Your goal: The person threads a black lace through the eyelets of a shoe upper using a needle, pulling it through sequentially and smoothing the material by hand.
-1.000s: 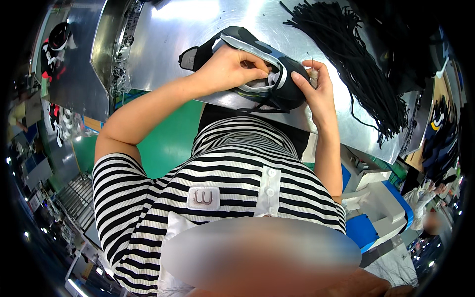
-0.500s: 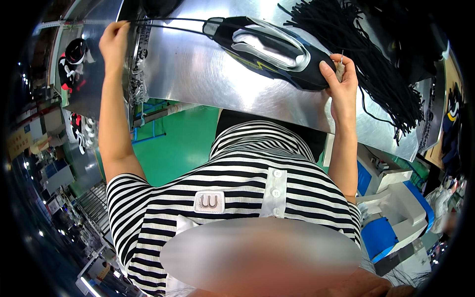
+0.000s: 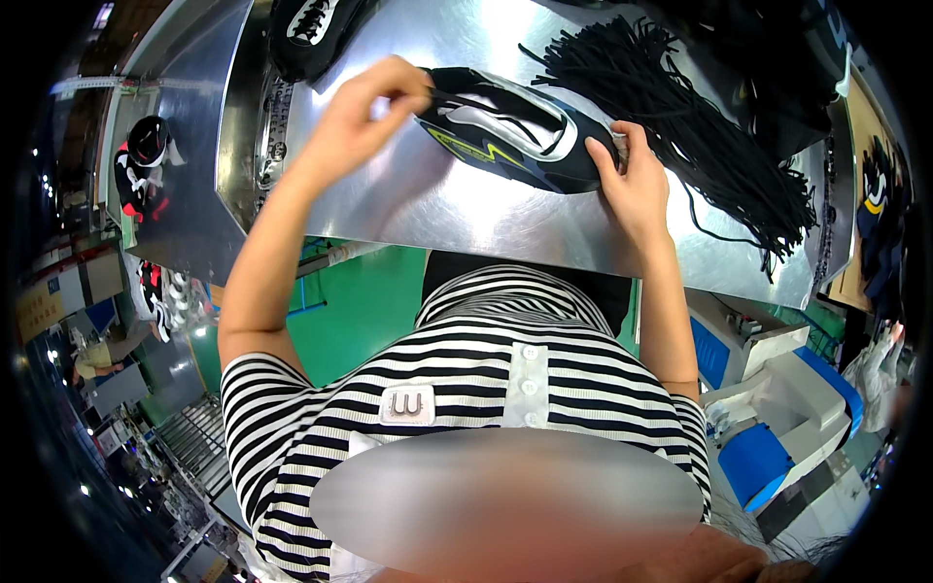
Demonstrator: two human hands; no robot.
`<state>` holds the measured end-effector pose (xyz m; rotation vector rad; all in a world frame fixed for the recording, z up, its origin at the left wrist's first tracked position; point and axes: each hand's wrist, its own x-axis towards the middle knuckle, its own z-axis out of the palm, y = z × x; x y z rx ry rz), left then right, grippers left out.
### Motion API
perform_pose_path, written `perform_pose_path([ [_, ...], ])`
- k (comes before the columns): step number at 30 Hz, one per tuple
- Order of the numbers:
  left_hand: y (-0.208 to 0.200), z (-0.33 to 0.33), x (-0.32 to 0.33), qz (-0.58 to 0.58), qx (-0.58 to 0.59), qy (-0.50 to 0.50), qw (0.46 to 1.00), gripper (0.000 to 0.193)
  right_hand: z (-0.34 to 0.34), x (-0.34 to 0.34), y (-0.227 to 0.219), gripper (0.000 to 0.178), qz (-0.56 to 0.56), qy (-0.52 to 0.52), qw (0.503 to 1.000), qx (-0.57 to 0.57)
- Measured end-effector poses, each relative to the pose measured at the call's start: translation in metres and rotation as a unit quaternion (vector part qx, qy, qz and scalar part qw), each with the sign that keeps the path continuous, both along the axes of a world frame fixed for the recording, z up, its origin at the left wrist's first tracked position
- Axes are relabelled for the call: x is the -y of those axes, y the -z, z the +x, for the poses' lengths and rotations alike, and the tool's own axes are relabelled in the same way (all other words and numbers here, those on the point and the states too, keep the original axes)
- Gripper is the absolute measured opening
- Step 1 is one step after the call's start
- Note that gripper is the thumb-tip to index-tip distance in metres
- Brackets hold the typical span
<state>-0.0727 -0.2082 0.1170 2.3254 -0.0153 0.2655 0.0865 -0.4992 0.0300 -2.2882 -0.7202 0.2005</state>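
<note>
1. I wear the fisheye camera on my head, the left of a pair.
2. It looks down, near, over my striped shirt (image 3: pixel 466 340).
3. My left hand (image 3: pixel 374 105) shows left, my right hand (image 3: pixel 639 187) right, the metal table (image 3: pixel 389 209) far.

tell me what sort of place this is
Most likely a shoe factory or workshop: a black shoe is being handled at a metal table, a thick bundle of black cords, probably laces, lies beside it, and another shoe sits toward the upper left.
</note>
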Motion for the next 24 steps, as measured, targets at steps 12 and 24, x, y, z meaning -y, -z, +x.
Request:
perform_pose_path([
  [12,0.034,0.022,0.033,-0.278,-0.138,-0.072,0.948,0.006,-0.005,-0.033,-0.015,0.034,0.003,-0.059,0.996,-0.068],
  [24,-0.035,0.050,0.070,0.034,0.042,0.296,0.954,0.006,0.011,-0.005,-0.005,0.018,0.486,0.021,0.787,-0.380],
])
